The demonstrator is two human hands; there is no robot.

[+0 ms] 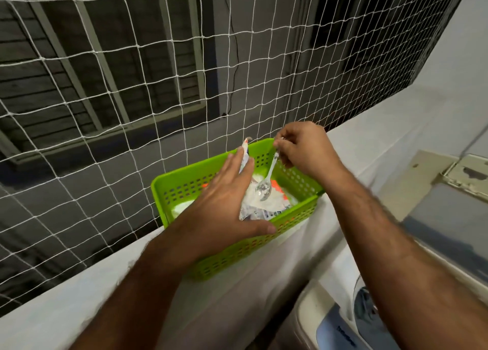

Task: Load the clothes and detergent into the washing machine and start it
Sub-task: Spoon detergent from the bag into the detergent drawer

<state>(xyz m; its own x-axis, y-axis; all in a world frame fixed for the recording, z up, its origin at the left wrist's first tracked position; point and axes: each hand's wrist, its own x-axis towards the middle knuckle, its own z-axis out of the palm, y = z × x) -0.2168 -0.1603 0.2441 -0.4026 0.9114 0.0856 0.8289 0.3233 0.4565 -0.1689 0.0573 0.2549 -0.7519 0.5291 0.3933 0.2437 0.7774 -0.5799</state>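
A green perforated plastic basket [169,188] stands on a white ledge and holds an opened detergent packet [264,204] with white powder. My right hand [303,148] pinches the handle of a clear plastic spoon [265,188], whose bowl hangs over the packet. My left hand [224,212] lies over the basket's near side, fingers spread against the packet's upright flap, thumb on the front rim. The washing machine [330,320] shows at the bottom right, white with a blue panel, partly hidden by my right forearm.
A white rope net [132,98] closes the opening behind the ledge [66,304]. Beyond it is a dark building wall with window bars. A white wall and a worn pale board [464,175] sit at the right.
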